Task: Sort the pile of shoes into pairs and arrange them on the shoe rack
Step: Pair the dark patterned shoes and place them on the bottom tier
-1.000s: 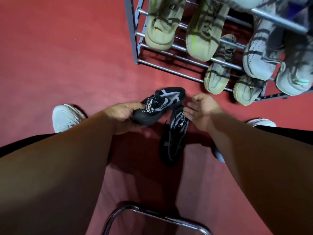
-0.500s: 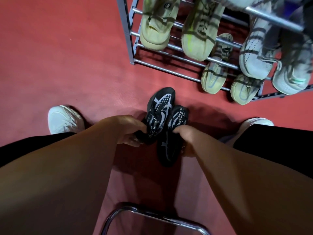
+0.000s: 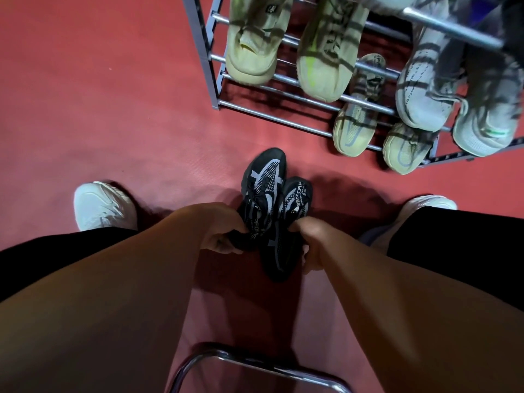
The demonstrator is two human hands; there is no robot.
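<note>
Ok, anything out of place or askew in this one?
Minor only: the two small yellowish shoes on the bottom tier of the shoe rack overhang its front rail. Left hand and right hand grip the black shoes, unracked. Nothing damaged.

bare forearms converging, left hand (image 3: 219, 236) curled round a black sneaker (image 3: 262, 188), right hand (image 3: 310, 245) gripping the second black sneaker (image 3: 296, 199)

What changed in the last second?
The right hand, open a second ago, now grips the right black shoe. The left hand turned the left black shoe from sideways to toe toward the rack, beside its mate. The racked shoes stayed put.
</note>
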